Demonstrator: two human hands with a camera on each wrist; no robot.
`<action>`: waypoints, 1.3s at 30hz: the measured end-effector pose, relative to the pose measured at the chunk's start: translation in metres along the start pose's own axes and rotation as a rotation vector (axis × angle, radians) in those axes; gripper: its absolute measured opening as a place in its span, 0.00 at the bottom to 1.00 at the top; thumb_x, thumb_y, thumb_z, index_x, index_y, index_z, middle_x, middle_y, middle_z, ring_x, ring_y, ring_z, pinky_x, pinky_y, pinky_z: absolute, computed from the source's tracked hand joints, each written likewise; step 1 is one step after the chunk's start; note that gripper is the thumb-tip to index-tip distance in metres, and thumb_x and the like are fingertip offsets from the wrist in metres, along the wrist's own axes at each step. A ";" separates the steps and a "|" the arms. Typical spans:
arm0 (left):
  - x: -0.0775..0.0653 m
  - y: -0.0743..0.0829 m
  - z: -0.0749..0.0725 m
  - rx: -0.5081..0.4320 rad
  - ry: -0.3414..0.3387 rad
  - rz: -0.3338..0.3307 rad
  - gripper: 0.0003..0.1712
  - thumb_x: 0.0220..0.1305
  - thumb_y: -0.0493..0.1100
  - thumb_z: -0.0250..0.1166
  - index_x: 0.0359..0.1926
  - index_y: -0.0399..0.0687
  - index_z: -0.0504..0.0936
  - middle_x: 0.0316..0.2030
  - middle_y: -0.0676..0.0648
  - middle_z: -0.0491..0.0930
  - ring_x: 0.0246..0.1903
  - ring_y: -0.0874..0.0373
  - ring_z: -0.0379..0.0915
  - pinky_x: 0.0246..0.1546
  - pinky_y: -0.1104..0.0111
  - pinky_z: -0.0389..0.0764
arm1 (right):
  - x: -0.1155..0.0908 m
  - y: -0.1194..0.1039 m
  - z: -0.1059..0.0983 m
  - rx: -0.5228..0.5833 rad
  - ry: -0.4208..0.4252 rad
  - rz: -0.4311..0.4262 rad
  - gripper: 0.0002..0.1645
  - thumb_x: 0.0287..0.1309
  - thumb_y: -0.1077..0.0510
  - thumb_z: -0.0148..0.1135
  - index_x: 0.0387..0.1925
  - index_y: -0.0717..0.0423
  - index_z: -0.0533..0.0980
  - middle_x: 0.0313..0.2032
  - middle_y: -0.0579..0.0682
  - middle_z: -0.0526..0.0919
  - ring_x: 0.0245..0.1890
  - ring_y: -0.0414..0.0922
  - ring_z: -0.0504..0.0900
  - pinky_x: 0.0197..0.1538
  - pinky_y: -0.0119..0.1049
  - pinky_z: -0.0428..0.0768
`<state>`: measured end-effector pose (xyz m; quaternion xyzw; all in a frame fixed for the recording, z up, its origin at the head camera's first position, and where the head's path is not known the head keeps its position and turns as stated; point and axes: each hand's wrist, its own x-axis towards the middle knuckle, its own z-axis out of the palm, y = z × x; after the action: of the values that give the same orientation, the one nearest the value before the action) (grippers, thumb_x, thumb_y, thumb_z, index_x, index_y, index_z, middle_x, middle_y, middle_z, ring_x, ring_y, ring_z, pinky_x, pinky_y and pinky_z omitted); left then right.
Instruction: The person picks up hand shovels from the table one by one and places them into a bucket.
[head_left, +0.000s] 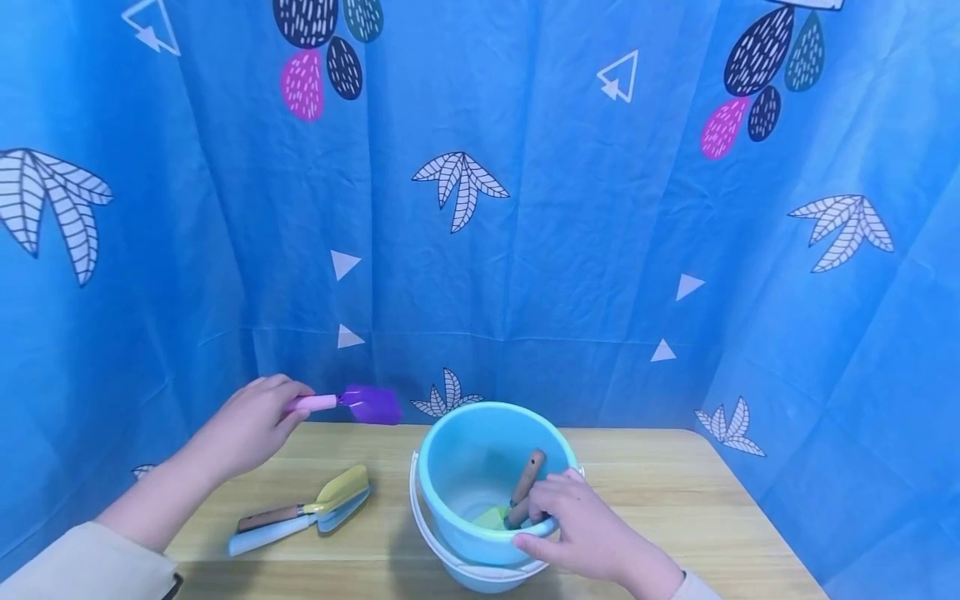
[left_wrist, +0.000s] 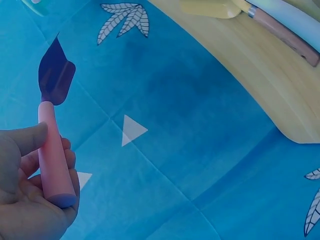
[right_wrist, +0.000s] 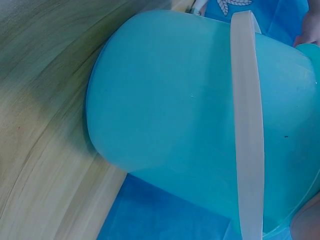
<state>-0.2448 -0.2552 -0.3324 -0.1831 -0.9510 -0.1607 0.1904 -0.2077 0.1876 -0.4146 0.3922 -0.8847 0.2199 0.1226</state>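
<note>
In the head view my left hand (head_left: 258,423) grips the pink handle of a small shovel with a purple blade (head_left: 372,405), held above the table's far left part. The left wrist view shows the fingers wrapped round that handle (left_wrist: 55,160). My right hand (head_left: 573,521) holds the near right rim of a light blue bucket (head_left: 495,546), thumb outside and fingers over the edge. Inside the bucket are wooden-handled tools (head_left: 529,475), one with a green blade (head_left: 492,518). The bucket's white carrying handle (right_wrist: 247,125) hangs down along its side.
Left of the bucket, a yellow-bladed shovel (head_left: 343,487) with a wooden handle lies against a light blue shovel (head_left: 272,534) on the wooden table (head_left: 660,500). A blue patterned curtain (head_left: 585,250) stands round the table's back and sides.
</note>
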 end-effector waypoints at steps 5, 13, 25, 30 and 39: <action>0.002 0.007 0.000 -0.016 -0.005 -0.016 0.14 0.63 0.36 0.69 0.50 0.40 0.83 0.43 0.43 0.82 0.46 0.42 0.76 0.44 0.45 0.77 | 0.000 0.000 0.000 0.009 -0.003 0.008 0.19 0.65 0.37 0.61 0.25 0.35 0.64 0.39 0.23 0.78 0.35 0.30 0.68 0.41 0.34 0.61; 0.004 0.016 0.003 -0.042 -0.003 -0.004 0.13 0.65 0.37 0.68 0.51 0.42 0.84 0.43 0.45 0.82 0.46 0.44 0.76 0.44 0.46 0.78 | 0.000 0.001 0.001 0.006 -0.001 -0.002 0.20 0.65 0.37 0.61 0.25 0.35 0.64 0.38 0.23 0.78 0.35 0.30 0.69 0.41 0.34 0.61; 0.005 0.030 0.010 -0.057 -0.010 0.035 0.12 0.65 0.38 0.68 0.50 0.45 0.84 0.41 0.49 0.82 0.42 0.50 0.76 0.42 0.50 0.80 | -0.001 0.003 0.001 -0.006 0.001 0.003 0.20 0.65 0.36 0.61 0.25 0.35 0.64 0.37 0.23 0.77 0.35 0.31 0.67 0.41 0.33 0.60; 0.006 0.037 0.012 -0.066 -0.014 0.041 0.12 0.65 0.38 0.69 0.50 0.46 0.84 0.41 0.51 0.81 0.42 0.51 0.75 0.42 0.52 0.80 | -0.001 0.002 0.000 -0.003 -0.001 0.013 0.19 0.65 0.36 0.61 0.25 0.35 0.65 0.38 0.23 0.77 0.36 0.30 0.68 0.42 0.33 0.61; 0.006 0.048 0.017 -0.083 -0.018 0.068 0.12 0.63 0.39 0.70 0.48 0.49 0.85 0.39 0.54 0.81 0.40 0.56 0.74 0.40 0.56 0.80 | -0.001 0.001 0.001 -0.014 -0.006 0.028 0.19 0.64 0.34 0.60 0.26 0.34 0.66 0.37 0.23 0.77 0.36 0.31 0.68 0.42 0.33 0.62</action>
<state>-0.2351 -0.2044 -0.3337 -0.2245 -0.9384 -0.1918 0.1794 -0.2079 0.1881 -0.4161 0.3797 -0.8920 0.2142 0.1199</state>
